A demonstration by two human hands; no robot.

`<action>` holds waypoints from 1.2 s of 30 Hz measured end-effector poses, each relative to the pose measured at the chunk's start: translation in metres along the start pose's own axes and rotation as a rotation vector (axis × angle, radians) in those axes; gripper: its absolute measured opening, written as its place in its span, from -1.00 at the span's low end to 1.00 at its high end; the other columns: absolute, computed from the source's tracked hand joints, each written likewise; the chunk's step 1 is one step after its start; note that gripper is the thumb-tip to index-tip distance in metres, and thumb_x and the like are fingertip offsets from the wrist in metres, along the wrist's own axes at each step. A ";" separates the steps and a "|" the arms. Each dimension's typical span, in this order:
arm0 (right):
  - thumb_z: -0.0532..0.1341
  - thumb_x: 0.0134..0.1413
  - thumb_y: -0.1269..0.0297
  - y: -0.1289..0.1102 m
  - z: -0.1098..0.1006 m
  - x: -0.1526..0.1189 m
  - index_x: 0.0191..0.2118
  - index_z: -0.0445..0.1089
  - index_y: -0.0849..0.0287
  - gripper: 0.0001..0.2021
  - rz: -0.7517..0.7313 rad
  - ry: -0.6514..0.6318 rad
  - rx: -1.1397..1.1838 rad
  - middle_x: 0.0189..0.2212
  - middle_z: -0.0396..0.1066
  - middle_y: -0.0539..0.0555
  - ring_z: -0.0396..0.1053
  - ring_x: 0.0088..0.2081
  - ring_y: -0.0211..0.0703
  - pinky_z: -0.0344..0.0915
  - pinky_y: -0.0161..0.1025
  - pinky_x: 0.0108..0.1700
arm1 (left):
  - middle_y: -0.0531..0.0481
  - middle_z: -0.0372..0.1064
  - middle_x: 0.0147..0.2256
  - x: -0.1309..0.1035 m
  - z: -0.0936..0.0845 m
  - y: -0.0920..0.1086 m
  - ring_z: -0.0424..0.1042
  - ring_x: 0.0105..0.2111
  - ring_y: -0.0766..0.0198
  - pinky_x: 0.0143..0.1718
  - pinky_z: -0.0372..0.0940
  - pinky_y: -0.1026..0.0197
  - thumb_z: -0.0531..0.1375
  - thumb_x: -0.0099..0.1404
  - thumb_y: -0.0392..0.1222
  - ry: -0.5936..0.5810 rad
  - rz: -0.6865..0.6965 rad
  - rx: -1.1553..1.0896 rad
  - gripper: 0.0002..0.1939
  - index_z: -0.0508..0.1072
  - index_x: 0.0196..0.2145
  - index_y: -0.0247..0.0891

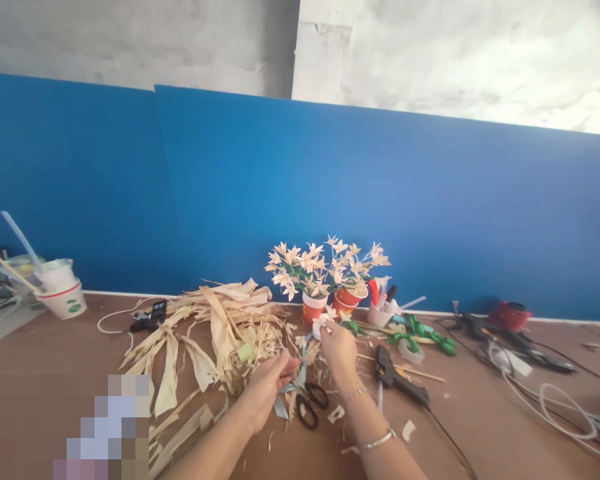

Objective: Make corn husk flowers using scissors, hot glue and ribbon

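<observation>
while the left hand (267, 390) pinches a pale grey-blue strip (286, 393) low over the worktop (480, 413), its grip closed on one end, the right hand (339, 348) lifts a small cream husk flower (325, 320) by its base, fingers curled shut around it, so the strip runs between the two hands and can be kept taut against the stem. the flower sits just in front of two orange paper cups (330, 305) already filled with finished flowers (325, 267), which stand upright at the back where nothing knocks them. black-handled scissors (310, 403) lie directly under the hands, close for quick reach, and a black glue gun (397, 377) rests just to the right, its cord trailing toward the near edge. a heap of dried corn husks (215, 333) spreads to the left, touching the left wrist. green ribbon leaves (425, 333) and a roll of tape (410, 350) lie beyond the gun. the worktop is brown board, littered with scraps; a blue partition (330, 187) backs it, with a rough grey-white wall above. white cups with sticks (60, 293) stand far left, cables (545, 380) far right.
</observation>
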State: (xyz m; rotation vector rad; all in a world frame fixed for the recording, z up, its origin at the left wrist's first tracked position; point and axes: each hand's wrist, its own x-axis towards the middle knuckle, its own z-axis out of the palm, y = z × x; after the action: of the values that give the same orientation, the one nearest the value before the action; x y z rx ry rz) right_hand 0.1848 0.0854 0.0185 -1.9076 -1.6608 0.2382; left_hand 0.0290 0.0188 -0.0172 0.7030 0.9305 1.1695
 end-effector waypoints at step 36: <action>0.06 0.09 0.20 -0.011 0.024 -0.017 -0.30 0.47 0.15 -0.74 -0.151 -0.169 -0.208 -0.39 0.50 0.18 0.44 -0.29 -0.07 0.19 -0.30 -0.33 | 0.10 0.14 -0.69 0.003 -0.003 0.013 0.13 -0.62 0.39 -0.52 0.07 0.30 0.23 0.04 0.04 0.139 0.304 -0.068 -0.60 0.26 -0.73 -0.27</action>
State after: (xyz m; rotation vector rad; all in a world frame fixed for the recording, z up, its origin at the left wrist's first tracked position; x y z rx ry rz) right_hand 0.1603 0.0773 0.0012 -1.9431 -2.0008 0.1759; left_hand 0.0204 0.0249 -0.0082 0.7316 0.9150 1.5275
